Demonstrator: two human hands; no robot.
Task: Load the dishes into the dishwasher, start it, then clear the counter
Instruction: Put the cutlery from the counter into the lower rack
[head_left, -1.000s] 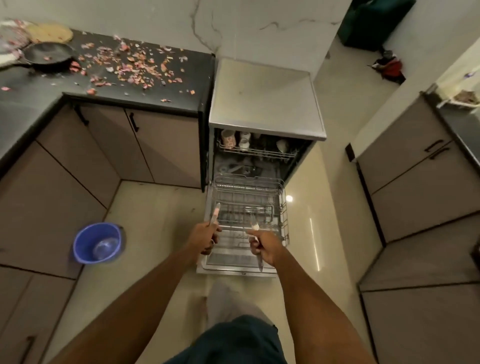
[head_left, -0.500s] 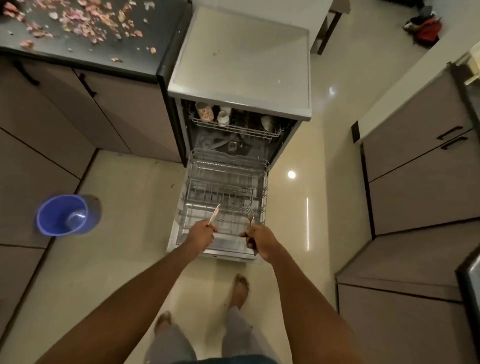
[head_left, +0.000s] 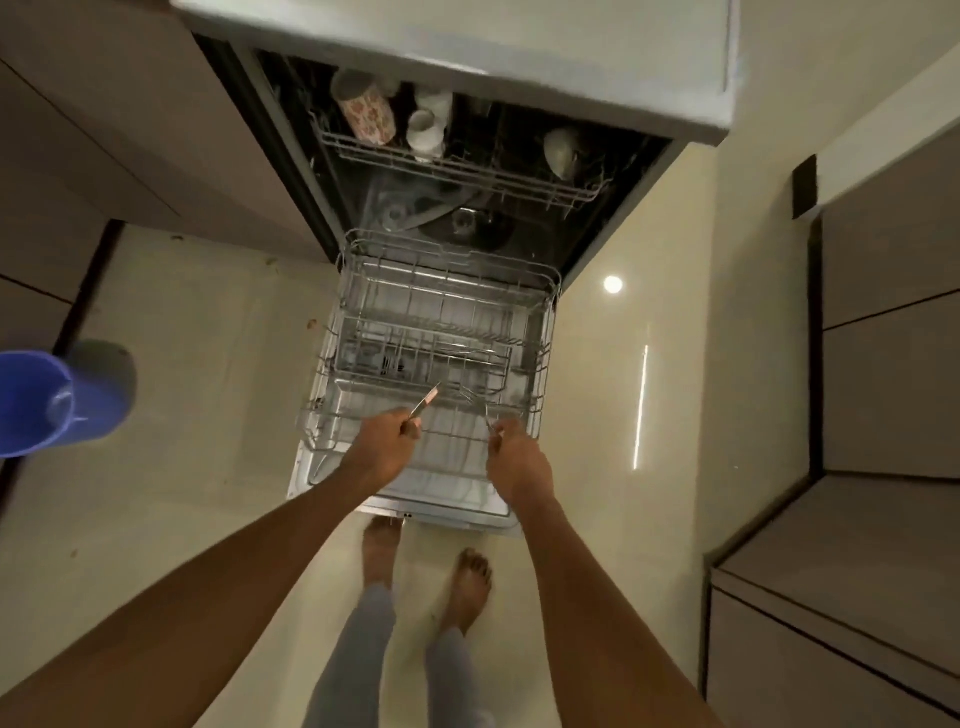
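Observation:
The dishwasher (head_left: 467, 36) stands open with its lower wire rack (head_left: 543, 332) pulled out over the dropped door. My left hand (head_left: 382, 447) grips a knife (head_left: 426, 402) whose blade points up and to the right above the rack's front. My right hand (head_left: 514, 460) holds a fork (head_left: 475, 402), tines pointing away from me, over the same part of the rack. The upper rack (head_left: 467, 171) carries a patterned mug (head_left: 366, 111), a white cup (head_left: 426, 127) and another cup (head_left: 561, 148) at the right.
A blue bucket (head_left: 47, 400) sits on the floor at the left. Brown cabinet fronts (head_left: 893, 364) line both sides of the narrow floor. My bare feet (head_left: 382, 545) stand just before the dishwasher door's front edge.
The camera has tilted down and closed in on the dishwasher, so the littered counter has left the view. Both hands stay over the lower rack's front, still holding the knife and fork.

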